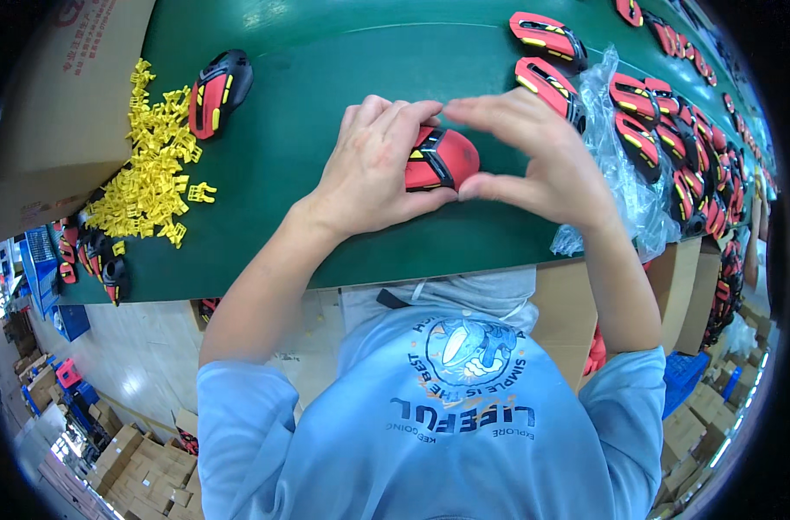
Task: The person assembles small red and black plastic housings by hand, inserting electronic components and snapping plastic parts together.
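A red and black rounded plastic shell [451, 158] with yellow accents rests on the green work table, in front of my chest. My left hand [373, 160] is closed over its left part, fingers on the far side and thumb along the near side. At its right end, my right hand [534, 147] is curved with thumb and fingers apart, the fingertips very near or touching the shell; contact is hard to tell. The left palm hides part of the shell. Another such shell [219, 94] lies to the left, beside a pile of small yellow plastic clips [152, 165].
A cardboard box [57, 113] stands at the far left behind the clips. On the right, a crumpled clear plastic bag [620, 173] lies against many piled red and black shells [672, 130]. The green table's [369, 52] near edge runs just before my body.
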A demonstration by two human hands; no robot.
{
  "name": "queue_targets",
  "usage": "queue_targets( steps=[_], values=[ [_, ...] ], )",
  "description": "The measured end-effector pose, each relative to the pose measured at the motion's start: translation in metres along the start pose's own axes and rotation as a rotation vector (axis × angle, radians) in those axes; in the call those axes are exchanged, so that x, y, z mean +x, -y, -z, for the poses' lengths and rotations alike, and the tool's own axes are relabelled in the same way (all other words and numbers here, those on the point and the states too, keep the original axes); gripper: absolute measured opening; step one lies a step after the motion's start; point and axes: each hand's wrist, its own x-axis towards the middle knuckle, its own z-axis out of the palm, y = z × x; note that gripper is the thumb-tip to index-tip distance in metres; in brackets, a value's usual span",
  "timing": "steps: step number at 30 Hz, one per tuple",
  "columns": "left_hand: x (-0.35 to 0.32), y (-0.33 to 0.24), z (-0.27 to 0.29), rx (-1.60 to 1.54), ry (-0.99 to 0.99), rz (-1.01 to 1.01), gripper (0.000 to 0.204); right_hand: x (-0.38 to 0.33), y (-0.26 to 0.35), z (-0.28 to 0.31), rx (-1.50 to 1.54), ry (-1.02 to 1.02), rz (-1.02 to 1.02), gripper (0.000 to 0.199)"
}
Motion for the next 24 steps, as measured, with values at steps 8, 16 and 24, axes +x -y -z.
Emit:
queue_targets(
  steps=[8,16,24],
  values=[
    [0.017,0.003,0.001,0.057,-0.009,-0.096,0.076,-0.01,-0.02,-0.006,-0.071,0.128,-0.078,0.049],
    [0.0,-0.01,-0.009,0.075,-0.055,-0.021,0.063,-0.004,-0.004,-0.002,0.37,-0.262,-0.242,0.012],
    [0.005,0.008,-0.024,0.016,-0.055,0.019,0.061,0.027,0.018,-0.035,1.294,-0.583,-0.438,0.046]
  ],
)
